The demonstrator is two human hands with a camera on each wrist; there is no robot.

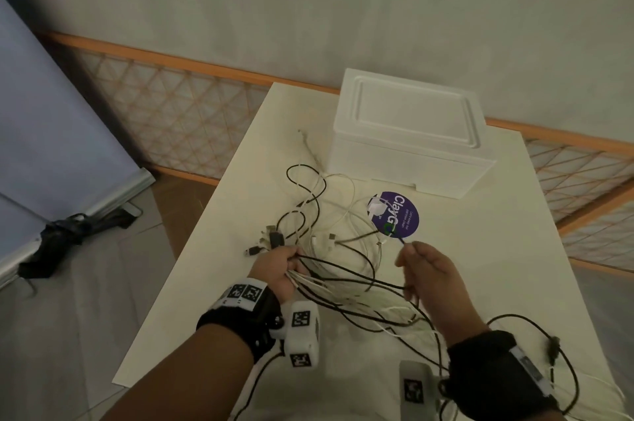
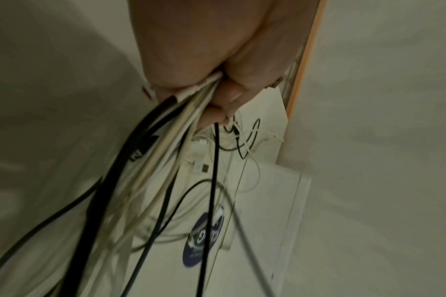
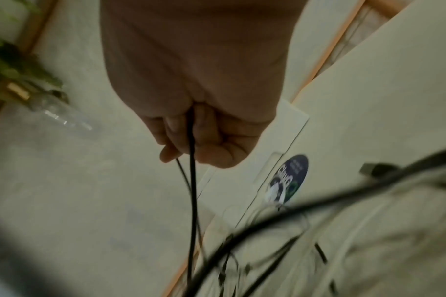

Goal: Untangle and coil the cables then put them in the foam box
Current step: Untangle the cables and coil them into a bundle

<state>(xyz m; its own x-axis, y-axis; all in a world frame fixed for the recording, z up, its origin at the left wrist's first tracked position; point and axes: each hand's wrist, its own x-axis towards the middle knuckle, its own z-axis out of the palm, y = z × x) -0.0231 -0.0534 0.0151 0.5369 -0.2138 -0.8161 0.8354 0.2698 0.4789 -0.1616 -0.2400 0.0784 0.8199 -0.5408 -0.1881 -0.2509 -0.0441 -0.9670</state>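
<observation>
A tangle of black and white cables sprawls over the middle of the white table. My left hand grips a bundle of several black and white cables just above the table. My right hand pinches a single thin black cable that hangs down from its fingers. The white foam box stands at the table's far side with its lid on, behind the tangle. Cable strands run between both hands and trail toward my wrists.
A round purple sticker lies on the table in front of the box. Several plug ends lie left of centre. A wooden lattice rail lines the wall behind. A grey panel and a dark object are on the floor at left.
</observation>
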